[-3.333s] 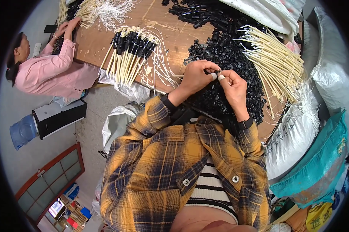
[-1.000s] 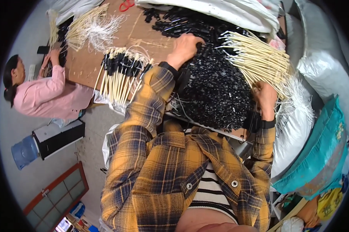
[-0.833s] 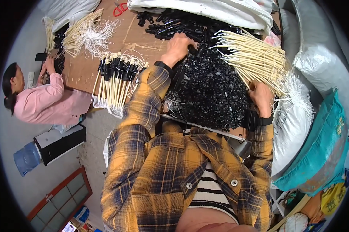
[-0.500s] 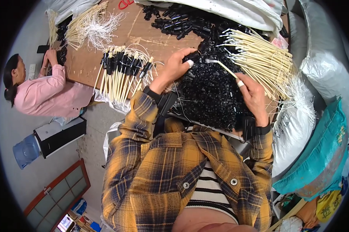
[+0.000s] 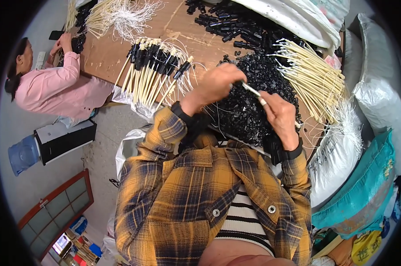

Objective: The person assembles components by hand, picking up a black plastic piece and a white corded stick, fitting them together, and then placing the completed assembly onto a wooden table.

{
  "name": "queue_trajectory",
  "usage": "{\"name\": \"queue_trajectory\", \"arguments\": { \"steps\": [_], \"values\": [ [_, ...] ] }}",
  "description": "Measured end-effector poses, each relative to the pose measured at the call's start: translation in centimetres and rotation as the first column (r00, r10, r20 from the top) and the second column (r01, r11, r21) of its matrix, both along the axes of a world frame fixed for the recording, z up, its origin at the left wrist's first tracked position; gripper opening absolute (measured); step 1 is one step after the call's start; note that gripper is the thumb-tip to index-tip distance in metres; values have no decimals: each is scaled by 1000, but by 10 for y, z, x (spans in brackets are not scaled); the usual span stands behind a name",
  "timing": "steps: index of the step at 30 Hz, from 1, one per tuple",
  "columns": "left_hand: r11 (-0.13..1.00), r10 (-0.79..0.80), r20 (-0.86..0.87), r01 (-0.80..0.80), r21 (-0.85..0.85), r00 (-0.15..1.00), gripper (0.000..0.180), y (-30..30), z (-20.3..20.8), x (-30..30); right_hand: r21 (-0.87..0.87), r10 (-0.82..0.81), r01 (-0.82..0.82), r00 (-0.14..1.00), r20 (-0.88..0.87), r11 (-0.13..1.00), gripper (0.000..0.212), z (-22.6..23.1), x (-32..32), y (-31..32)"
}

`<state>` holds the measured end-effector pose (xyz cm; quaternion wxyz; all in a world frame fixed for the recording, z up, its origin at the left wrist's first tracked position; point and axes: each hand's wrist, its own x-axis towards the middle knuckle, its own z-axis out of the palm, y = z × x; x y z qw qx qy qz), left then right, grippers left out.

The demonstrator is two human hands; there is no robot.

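Over the heap of small black plastic pieces [image 5: 253, 115], my two hands meet. My left hand [image 5: 220, 82] is closed round a small black plastic piece [image 5: 239, 83], mostly hidden by the fingers. Between thumb and fingers, my right hand [image 5: 279, 113] pinches a thin cream stick [image 5: 252, 89] with a whitish tip. That tip points up-left and reaches the black piece; whether it has entered cannot be seen. To the left lies a bundle of cream sticks with black sleeves [image 5: 154, 71]. On the right rests a bundle of bare cream sticks [image 5: 313, 80] with white threads.
Longer black tubes [image 5: 236, 29] lie at the back under a white sack [image 5: 293, 17]. Full sacks, one teal [image 5: 360, 190], crowd the right side. A person in pink [image 5: 60, 88] works at the brown table [image 5: 178, 26]'s left end, near another bundle [image 5: 129, 17].
My left hand has come right and the stick's tip now meets the black piece in it. My right hand has shifted slightly down and left. The whole view has shifted a little.
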<state>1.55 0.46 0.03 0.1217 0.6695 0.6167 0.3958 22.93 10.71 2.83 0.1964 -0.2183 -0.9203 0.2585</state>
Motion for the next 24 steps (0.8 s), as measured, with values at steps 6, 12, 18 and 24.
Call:
{"name": "queue_trajectory", "arguments": {
  "steps": [6, 12, 18, 24],
  "values": [
    [1000, -4, 13, 4, 23, 1000, 24, -2, -18, 5, 393, -117, -2, 953, 279, 919, 41, 27, 0, -6],
    [963, 152, -377, -224, -153, 914, 37, -5, 39, 38, 511, -356, 224, 918, 176, 830, 17, 24, 7, 12],
    [998, 16, 240, -2, -59, 971, 45, -2, 22, 13, 402, -218, 137, 962, 162, 905, 13, 10, 9, 7],
    [988, -142, 20, 143, -51, 990, 33, -4, 6, 9, 581, -142, 87, 989, 50, 809, 27, 26, -2, 7]
  ]
}}
